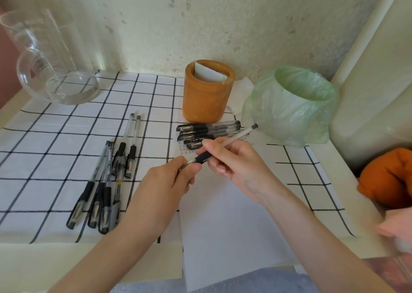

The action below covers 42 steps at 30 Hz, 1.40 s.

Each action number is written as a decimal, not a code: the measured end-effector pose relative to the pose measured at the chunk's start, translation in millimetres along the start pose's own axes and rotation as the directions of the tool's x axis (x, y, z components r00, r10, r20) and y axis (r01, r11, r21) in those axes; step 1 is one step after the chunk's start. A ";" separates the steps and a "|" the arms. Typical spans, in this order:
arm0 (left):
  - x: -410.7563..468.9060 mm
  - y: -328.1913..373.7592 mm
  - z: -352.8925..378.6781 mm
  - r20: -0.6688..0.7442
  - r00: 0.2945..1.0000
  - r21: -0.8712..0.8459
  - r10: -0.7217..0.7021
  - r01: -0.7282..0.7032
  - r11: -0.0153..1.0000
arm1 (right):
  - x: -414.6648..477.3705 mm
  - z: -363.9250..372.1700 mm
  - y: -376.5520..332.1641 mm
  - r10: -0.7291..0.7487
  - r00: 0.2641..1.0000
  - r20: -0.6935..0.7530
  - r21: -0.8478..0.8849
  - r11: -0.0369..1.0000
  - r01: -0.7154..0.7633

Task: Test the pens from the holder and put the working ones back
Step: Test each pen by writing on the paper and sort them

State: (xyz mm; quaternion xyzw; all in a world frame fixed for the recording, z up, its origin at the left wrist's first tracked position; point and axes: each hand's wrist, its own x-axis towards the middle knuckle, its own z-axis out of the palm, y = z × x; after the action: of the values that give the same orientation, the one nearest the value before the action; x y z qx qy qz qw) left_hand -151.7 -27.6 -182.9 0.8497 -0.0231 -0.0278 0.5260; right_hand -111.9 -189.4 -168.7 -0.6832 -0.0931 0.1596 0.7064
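My right hand (231, 159) grips a clear pen (236, 137) by its black grip, its tail pointing up and right toward the green bag. My left hand (171, 179) pinches at the tip end of that pen; whether it holds a cap is hidden by the fingers. Both hands hover over a white sheet of paper (225, 225) with small scribbles near its top. The orange-brown pen holder (207, 96) stands behind, with only a folded paper inside. Several capped pens (207, 132) lie in front of the holder. Another group of several pens (104, 181) lies to the left on the cloth.
A checked white cloth (55, 147) covers the table. A glass pitcher (51, 58) stands at the back left. A small bin lined with a green plastic bag (294, 105) sits right of the holder. An orange cloth (388, 176) lies at the right edge.
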 end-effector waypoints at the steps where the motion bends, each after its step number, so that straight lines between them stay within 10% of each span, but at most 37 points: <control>1: 0.3 0.0 -0.7 0.000 1.000 -0.008 -0.003 0.003 1.000 | 0.1 0.4 0.0 0.001 1.000 0.010 0.008 1.000 -0.001; 25: 6.5 10.1 -12.6 0.032 0.997 0.173 -0.064 0.057 0.983 | 1.5 9.3 3.1 0.151 0.987 -0.061 0.214 0.968 -0.135; 31: 10.7 -8.0 -40.3 -0.230 0.973 0.771 0.027 0.165 0.615 | 16.1 -1.4 4.9 0.224 0.937 -0.268 0.195 0.965 -0.174; 42: 16.7 -24.6 -41.7 -0.280 0.959 0.851 -0.032 0.264 0.455 | 26.3 -9.1 -2.4 0.269 0.945 -0.188 0.486 0.861 -0.149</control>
State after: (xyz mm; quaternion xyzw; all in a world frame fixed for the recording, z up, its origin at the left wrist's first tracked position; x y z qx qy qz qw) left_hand -131.8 19.4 -186.7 0.9943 0.0996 0.0378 0.0073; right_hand -84.0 -188.7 -169.1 -0.5145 0.1123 0.1663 0.8336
